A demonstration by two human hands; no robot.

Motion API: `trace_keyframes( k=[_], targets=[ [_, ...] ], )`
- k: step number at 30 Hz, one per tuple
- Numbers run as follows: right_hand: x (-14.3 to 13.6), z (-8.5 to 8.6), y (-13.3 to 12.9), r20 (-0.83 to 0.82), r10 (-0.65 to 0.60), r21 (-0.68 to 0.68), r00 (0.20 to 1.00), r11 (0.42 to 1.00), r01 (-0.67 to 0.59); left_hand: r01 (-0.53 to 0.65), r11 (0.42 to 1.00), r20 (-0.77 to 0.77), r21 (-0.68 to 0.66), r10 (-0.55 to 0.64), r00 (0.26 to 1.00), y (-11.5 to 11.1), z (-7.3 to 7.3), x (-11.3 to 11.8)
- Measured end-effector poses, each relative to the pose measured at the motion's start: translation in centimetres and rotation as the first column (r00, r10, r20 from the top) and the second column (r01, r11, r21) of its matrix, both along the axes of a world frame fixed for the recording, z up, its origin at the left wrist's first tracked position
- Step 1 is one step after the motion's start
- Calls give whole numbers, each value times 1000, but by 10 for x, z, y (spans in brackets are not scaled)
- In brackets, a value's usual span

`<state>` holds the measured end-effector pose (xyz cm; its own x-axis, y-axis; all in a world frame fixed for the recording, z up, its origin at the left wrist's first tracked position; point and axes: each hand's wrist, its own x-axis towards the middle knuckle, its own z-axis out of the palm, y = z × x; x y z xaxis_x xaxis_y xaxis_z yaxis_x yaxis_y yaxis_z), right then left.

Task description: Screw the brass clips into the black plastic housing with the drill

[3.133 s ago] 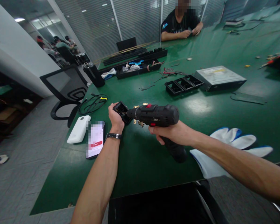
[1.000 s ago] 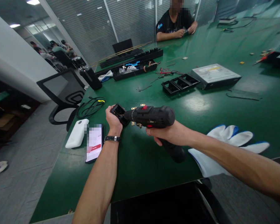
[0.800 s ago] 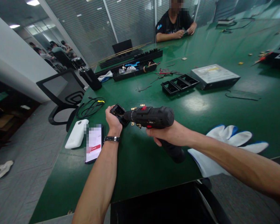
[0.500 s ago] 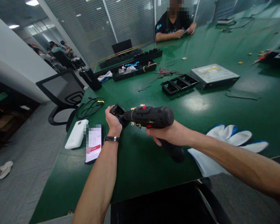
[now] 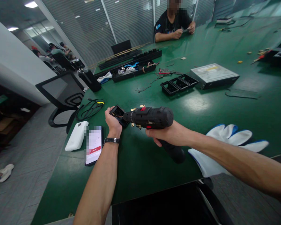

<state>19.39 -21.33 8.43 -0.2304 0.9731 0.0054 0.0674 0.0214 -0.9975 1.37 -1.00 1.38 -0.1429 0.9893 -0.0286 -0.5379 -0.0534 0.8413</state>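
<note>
My left hand (image 5: 112,120) grips a small black frame-like part (image 5: 117,113) by its left side, above the green table. A black cordless drill (image 5: 152,117) is in my right hand (image 5: 165,134), its fingers wrapped round the handle. The drill points left, and its tip reaches the black part; the exact contact is too small to make out. Small brass-coloured pieces (image 5: 142,106) lie just beyond and beside the drill's front end. My left wrist wears a black band (image 5: 111,140).
On the table (image 5: 135,168) are a phone (image 5: 94,145), a white case (image 5: 76,136), a coiled cable (image 5: 90,108), a white glove (image 5: 210,159), a black three-opening frame (image 5: 179,84) and a metal box (image 5: 214,75). A person (image 5: 173,25) sits across the table.
The view has shifted very slightly. Both hands, the drill and the black part keep nearly the same places relative to each other.
</note>
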Motion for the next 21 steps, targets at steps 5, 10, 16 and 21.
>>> trace_keyframes(
  k=[5, 10, 16, 21],
  targets=[
    [0, 0, -1, 16, -2, 0, 1000, 1000, 2, -3, 1000, 17, 3, 3, 1000, 0, 1, 1],
    [0, 1, -1, 21, -4, 9, 1000, 1000, 4, 3, 1000, 16, 10, -3, 1000, -1, 1, 2],
    [0, -1, 0, 33, 6, 5, 999, 1000, -6, -3, 1000, 12, 13, 3, 1000, 1, -1, 1],
    [0, -1, 1, 26, 0, 12, 1000, 1000, -1, -9, 1000, 45, 17, 9, 999, 1, 0, 2]
  ],
)
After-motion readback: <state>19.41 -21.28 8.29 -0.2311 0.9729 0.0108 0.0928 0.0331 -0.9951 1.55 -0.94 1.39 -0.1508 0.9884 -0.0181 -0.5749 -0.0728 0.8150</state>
